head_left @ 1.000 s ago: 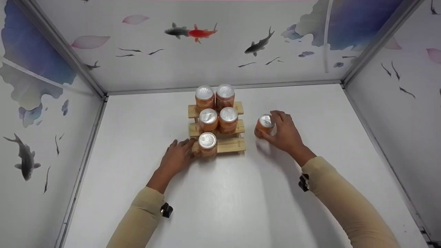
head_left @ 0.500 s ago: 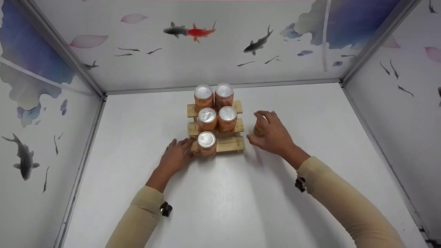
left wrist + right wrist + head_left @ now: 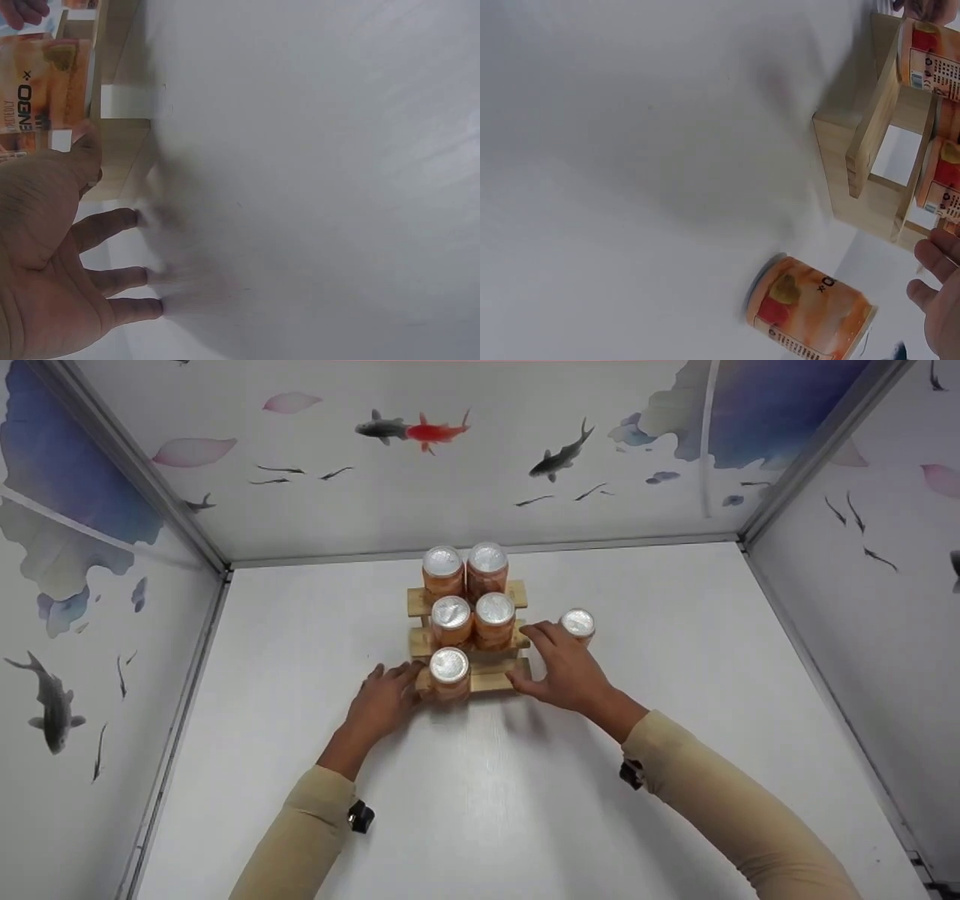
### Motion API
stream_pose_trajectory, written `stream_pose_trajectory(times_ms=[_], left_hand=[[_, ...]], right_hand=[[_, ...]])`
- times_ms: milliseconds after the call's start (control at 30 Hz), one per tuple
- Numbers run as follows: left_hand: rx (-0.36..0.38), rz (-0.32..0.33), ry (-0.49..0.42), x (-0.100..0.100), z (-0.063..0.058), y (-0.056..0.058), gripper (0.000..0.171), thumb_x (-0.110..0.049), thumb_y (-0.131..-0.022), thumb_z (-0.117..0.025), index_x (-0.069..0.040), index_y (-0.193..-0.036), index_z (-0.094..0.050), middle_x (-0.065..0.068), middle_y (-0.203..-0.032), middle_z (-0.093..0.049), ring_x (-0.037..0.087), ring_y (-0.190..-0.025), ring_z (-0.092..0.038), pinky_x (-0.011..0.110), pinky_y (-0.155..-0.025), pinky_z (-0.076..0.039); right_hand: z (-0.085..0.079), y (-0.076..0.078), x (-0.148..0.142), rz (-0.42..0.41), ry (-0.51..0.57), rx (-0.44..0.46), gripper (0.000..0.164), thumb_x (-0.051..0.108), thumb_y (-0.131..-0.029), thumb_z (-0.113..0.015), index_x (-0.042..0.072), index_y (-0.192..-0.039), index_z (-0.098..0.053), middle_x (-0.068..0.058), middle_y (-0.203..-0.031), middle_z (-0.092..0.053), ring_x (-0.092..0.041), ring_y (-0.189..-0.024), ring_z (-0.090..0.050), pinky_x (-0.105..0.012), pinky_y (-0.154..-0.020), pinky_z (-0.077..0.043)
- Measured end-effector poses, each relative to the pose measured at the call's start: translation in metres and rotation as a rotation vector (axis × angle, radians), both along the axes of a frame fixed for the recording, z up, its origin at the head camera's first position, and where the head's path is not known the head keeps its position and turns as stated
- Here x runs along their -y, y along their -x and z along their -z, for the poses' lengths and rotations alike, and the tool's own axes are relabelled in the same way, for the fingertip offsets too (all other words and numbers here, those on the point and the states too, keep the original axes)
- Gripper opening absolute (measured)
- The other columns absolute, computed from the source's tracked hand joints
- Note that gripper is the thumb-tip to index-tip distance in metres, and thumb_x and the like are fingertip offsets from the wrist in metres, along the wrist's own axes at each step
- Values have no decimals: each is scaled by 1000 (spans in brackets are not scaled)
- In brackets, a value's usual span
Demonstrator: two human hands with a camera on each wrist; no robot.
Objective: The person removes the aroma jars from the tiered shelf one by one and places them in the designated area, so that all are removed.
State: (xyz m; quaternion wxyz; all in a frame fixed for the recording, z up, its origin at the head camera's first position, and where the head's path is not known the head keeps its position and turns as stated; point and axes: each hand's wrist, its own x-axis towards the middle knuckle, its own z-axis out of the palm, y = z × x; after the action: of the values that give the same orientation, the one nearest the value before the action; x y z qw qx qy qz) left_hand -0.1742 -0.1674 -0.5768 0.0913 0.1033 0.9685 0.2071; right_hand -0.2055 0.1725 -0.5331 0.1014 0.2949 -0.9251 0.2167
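A three-step wooden rack (image 3: 491, 682) stands on the white table. Orange cans with silver lids fill it two abreast on the upper and middle steps; a single can (image 3: 450, 671) occupies the left of the front step. My left hand (image 3: 381, 706) pinches the rack's left end between thumb and index finger, its other fingers extended down to the tabletop. My right hand (image 3: 566, 671) reaches to the rack's right end, fingers spread and holding nothing. Just behind it, another can (image 3: 810, 307) stands upright on the table, partly covered by the hand in the head view.
Printed panels with fish and petals wall in the table; the back panel (image 3: 480, 495) rises close behind the rack. The white tabletop (image 3: 465, 802) stretches in front of the rack and to both sides.
My right hand has left the loose can and moved left to the rack's right end. That can stays upright in about the same place. My left hand has kept still.
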Motion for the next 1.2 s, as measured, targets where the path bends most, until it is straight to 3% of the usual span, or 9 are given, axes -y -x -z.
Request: stream_pose_trajectory(times_ms=[167, 300, 533, 667, 767, 867, 967, 1200], left_hand=[[-17, 0, -8, 0, 2, 0, 51, -30, -113, -65, -13, -161, -56, 24, -164, -57, 65, -152, -45, 80, -119, -44], [-56, 13, -16, 0, 1, 0, 51, -27, -111, -68, -9, -158, -59, 27, -159, -60, 65, -148, -48, 81, -118, -44], [4, 6, -8, -1, 1, 3, 59, -40, -112, -66, -11, -163, -54, 27, -164, -56, 65, -153, -43, 80, -122, -41], [-18, 30, -58, 3, 20, 11, 64, -46, -111, -66, -9, -161, -55, 28, -161, -58, 55, -153, -51, 79, -125, -37], [-75, 55, -103, 10, 46, 21, 61, -43, -109, -70, -7, -158, -58, 29, -156, -62, 47, -149, -58, 74, -130, -33], [-118, 73, -105, 13, 62, 28, 58, -40, -109, -71, -7, -155, -60, 28, -153, -65, 46, -145, -62, 71, -131, -34], [-127, 74, -108, 13, 64, 29, 56, -38, -110, -70, -6, -155, -61, 26, -151, -68, 47, -143, -64, 72, -130, -35], [-27, 5, -141, 9, 62, 26, 63, -46, -114, -60, -5, -162, -54, 28, -153, -65, 61, -152, -47, 69, -132, -34]], right_hand=[[2, -7, 10, -28, -5, -8, 62, 47, -97, -83, 2, -136, -66, -15, -127, -70, -32, -118, -68, -51, -96, -64], [2, -12, 19, -56, -15, 43, 62, 46, -95, -86, 2, -135, -67, -16, -124, -69, -32, -112, -68, -51, -91, -64], [2, -14, 38, -133, -8, 104, 68, 45, -95, -88, 7, -147, -64, -15, -141, -69, -35, -128, -70, -54, -101, -64], [3, -14, 49, -153, 6, 143, 68, 43, -96, -88, 5, -148, -62, -15, -140, -68, -35, -121, -72, -55, -96, -65], [2, -14, 57, -149, 10, 170, 72, 43, -96, -87, 3, -149, -60, -16, -141, -68, -35, -118, -72, -55, -95, -65], [0, -14, 65, -153, 27, 171, 75, 44, -96, -88, 3, -152, -59, -16, -144, -68, -35, -122, -72, -54, -99, -65], [-2, -14, 72, -156, 36, 155, 78, 48, -96, -87, 5, -154, -57, -14, -145, -69, -33, -126, -72, -53, -102, -64], [-2, -15, 82, -131, 15, 147, 81, 51, -95, -87, 4, -153, -55, -15, -142, -70, -32, -127, -72, -53, -105, -64]])
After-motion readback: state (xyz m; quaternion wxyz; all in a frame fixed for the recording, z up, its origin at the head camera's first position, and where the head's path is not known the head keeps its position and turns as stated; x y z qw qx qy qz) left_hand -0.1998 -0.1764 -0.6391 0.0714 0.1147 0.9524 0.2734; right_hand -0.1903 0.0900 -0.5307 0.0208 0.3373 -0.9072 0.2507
